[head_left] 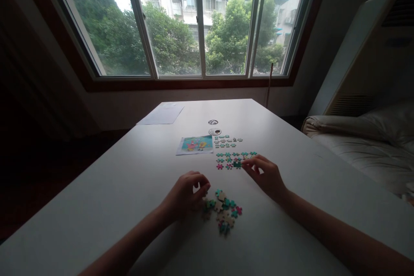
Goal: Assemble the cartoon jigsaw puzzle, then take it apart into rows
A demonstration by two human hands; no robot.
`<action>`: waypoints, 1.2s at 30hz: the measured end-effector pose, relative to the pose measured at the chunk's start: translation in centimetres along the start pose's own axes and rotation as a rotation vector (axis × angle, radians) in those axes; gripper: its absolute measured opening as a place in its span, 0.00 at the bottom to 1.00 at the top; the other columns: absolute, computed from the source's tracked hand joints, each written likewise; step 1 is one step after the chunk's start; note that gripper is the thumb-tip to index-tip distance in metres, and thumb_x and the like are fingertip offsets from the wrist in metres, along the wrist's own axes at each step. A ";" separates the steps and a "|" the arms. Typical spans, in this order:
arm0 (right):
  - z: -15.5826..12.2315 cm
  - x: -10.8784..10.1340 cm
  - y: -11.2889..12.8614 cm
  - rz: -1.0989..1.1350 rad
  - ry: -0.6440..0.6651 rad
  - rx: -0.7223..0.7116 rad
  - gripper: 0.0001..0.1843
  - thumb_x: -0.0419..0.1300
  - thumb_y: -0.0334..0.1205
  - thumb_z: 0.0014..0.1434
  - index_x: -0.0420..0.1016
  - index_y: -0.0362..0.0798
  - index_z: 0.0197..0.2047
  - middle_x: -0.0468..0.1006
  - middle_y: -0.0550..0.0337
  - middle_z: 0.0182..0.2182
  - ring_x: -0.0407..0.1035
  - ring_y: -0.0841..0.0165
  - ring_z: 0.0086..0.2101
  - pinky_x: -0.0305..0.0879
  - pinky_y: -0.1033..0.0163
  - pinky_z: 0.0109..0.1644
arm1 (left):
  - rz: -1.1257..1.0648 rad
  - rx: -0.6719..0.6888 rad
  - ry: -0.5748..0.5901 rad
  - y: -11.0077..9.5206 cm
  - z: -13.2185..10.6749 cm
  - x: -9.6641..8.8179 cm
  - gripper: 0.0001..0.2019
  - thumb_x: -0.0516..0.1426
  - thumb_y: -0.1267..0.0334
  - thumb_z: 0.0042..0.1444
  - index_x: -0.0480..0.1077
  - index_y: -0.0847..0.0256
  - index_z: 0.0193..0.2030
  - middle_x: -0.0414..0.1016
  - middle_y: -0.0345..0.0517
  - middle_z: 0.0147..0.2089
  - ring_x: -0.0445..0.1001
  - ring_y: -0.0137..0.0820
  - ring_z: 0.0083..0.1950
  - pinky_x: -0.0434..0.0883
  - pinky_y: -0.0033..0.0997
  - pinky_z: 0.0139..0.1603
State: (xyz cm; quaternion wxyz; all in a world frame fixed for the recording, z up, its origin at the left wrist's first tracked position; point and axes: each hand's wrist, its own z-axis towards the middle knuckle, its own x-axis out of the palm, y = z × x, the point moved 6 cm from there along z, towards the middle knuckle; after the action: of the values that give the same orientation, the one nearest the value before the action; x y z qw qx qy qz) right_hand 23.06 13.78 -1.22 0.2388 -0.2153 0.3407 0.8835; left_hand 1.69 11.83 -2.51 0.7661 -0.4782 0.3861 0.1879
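Pinched between the thumb and forefinger of my right hand (263,174) is a dark green jigsaw piece (237,164). It hovers over or touches the lower right of the sorted rows of jigsaw pieces (229,159); which of these I cannot tell. My left hand (187,194) is curled, thumb against fingers, at the left edge of a loose pile of jigsaw pieces (223,209) in green, pink and bare cardboard colours. Whatever its fingertips hold, if anything, is too small to make out. Left of the rows lies a colourful cartoon picture sheet (196,144).
Two round items, a nearer disc (214,132) and a farther disc (213,122), lie beyond the picture. White paper (161,114) rests at the far left corner of the white table (116,189). A cream sofa (349,138) stands to the right, below wide windows.
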 end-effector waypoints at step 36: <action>7.5 3.1 -5.3 -0.346 0.253 0.024 0.08 0.55 0.42 0.55 0.75 0.51 0.33 0.74 0.61 0.29 0.65 0.74 0.24 0.59 0.69 0.31 | 0.120 0.244 0.150 -1.3 -0.7 1.9 0.10 0.53 0.66 0.55 0.70 0.56 0.43 0.69 0.47 0.41 0.66 0.33 0.42 0.67 0.32 0.43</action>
State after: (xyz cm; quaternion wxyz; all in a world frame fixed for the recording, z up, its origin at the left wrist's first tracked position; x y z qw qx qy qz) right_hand 22.02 23.41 -0.51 0.3448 -0.3771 0.3365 0.7910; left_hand 3.41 10.45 -3.41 0.7749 -0.3706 0.4901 0.1486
